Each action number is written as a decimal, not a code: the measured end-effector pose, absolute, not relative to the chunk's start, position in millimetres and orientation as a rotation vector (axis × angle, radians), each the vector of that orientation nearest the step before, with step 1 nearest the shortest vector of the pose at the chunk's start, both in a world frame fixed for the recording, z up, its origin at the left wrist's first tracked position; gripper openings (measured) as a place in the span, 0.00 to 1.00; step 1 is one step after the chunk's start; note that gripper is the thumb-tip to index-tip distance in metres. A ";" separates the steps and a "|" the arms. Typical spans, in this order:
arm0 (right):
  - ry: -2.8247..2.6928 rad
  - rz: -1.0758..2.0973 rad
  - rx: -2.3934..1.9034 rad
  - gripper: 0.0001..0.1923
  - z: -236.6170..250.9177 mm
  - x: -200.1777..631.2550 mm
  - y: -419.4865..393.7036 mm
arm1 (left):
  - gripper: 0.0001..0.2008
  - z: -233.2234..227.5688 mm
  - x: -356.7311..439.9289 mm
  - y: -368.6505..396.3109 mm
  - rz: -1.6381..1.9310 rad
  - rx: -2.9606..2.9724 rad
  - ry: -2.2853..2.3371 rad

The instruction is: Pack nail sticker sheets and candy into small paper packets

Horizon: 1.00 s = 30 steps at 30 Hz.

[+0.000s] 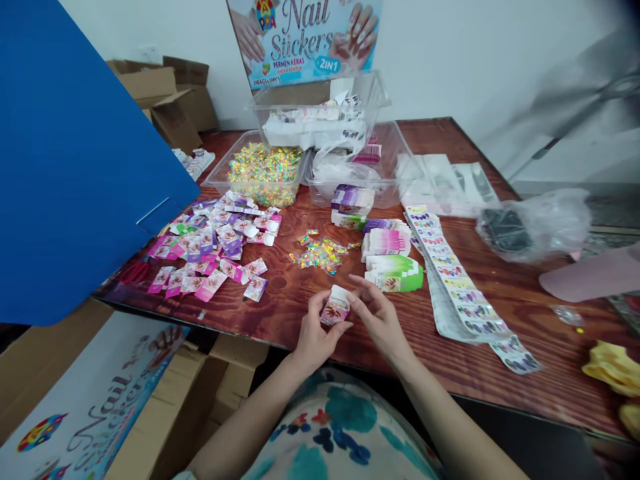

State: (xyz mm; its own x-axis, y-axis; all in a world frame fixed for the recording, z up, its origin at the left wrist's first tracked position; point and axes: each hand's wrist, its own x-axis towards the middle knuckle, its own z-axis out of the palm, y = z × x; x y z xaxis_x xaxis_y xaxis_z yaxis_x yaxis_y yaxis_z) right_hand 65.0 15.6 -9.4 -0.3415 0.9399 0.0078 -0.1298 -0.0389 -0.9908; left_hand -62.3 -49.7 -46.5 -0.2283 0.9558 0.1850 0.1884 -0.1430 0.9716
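Observation:
My left hand [314, 331] and my right hand [379, 319] meet at the near edge of the wooden table [500, 373], both gripping one small pink and white packet [335, 308]. Just beyond it lies a loose scatter of small shiny pieces [320, 251]. To the left spreads a heap of filled pink and purple packets [215, 243]. To the right stand stacks of flat packets, pink [386, 241] and green [395, 273], and a long strip of nail stickers [453, 275].
A clear tub of shiny pieces [263, 172] and other clear tubs [320, 110] stand at the back under a Nail Stickers sign [305, 37]. A blue panel [75, 153] fills the left. Cardboard boxes [160, 93] and a plastic bag [535, 223] lie around.

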 end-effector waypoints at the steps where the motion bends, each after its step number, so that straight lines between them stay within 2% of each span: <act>1: -1.325 1.558 -0.925 0.24 -7.2 64.7 14.7 | 0.29 -45.9 -62.0 -50.3 1.449 1.325 1.420; 4: -1.222 1.704 -0.902 0.22 -3.1 66.5 13.1 | 0.27 -43.1 -59.9 -53.0 1.490 1.307 1.391; 8: -0.863 2.188 -0.829 0.23 -5.1 72.9 13.7 | 0.26 -38.5 -56.5 -56.5 1.484 1.362 1.383; 10: -0.722 2.305 -0.811 0.23 -5.7 74.6 13.9 | 0.26 -36.0 -56.3 -57.5 1.455 1.396 1.400; 15: -0.557 2.402 -0.862 0.18 2.3 72.9 13.2 | 0.23 -32.1 -58.3 -59.6 1.394 1.446 1.428; 25: -0.531 2.395 -0.845 0.21 6.0 71.6 9.4 | 0.19 -30.5 -54.2 -59.3 1.520 1.233 1.356; 30: -0.792 2.294 -0.888 0.17 6.3 67.9 4.2 | 0.10 -25.2 -57.4 -59.2 1.468 1.298 1.441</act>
State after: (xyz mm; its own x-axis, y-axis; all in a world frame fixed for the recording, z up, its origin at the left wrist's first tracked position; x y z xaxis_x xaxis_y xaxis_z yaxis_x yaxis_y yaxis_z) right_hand 67.9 4.2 6.3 -0.6301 0.6643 -0.4021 -0.2749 -0.6751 -0.6846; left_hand -57.4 -59.2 -25.2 -0.2575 0.9492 0.1806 0.1632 -0.1415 0.9764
